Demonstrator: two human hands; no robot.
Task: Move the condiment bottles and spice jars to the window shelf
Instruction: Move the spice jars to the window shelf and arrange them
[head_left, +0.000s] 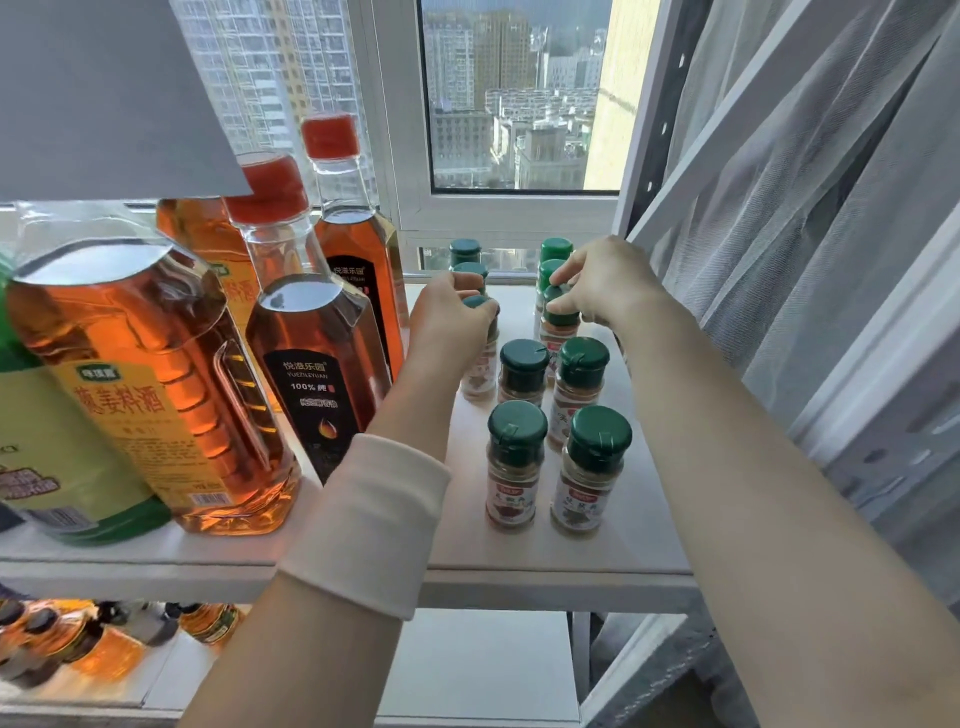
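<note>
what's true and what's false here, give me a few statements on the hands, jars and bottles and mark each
1. The left hand grips the left-row jar by its cap. True.
2. The right hand rests on an oil bottle. False: it pinches the cap of the right-row jar.
3. The spice jars have red caps. False: green; the red caps are on the tall bottles.
4. The two nearest jars stand upright on the shelf. True.

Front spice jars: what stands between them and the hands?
Head view: another pair of green-capped jars, behind the front spice jars, before left hand and right hand.
</note>
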